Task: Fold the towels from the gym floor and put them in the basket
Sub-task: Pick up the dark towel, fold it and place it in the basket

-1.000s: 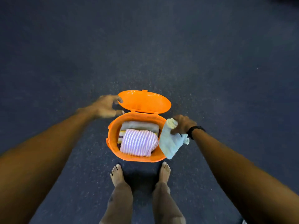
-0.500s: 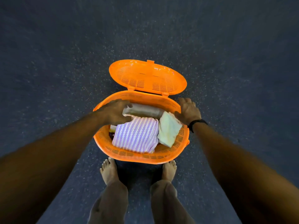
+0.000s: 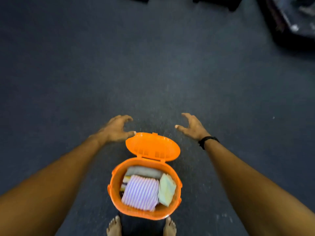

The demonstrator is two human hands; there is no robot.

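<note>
An orange basket point(image 3: 113, 189) stands on the dark floor just in front of my bare feet, its lid point(image 3: 153, 147) swung open at the far side. Inside lie folded towels: a purple-and-white striped one point(image 3: 140, 193) in the middle, a pale cream one point(image 3: 167, 189) tucked at the right, a grey one point(image 3: 144, 171) at the back. My left hand point(image 3: 115, 129) hovers at the lid's left edge, fingers spread and slightly curved, thumb near the rim. My right hand point(image 3: 192, 126) is raised beyond the lid's right, fingers spread, holding nothing.
Dark blue speckled gym floor point(image 3: 153, 74) stretches all around the basket. Dark equipment point(image 3: 289, 23) sits at the far right corner, with more dark shapes along the top edge. My bare feet point(image 3: 115, 227) stand right behind the basket.
Both hands have come out of the basket and risen past the lid. The cream towel, carried by my right hand a second ago, now lies in the basket. The view has pulled back.
</note>
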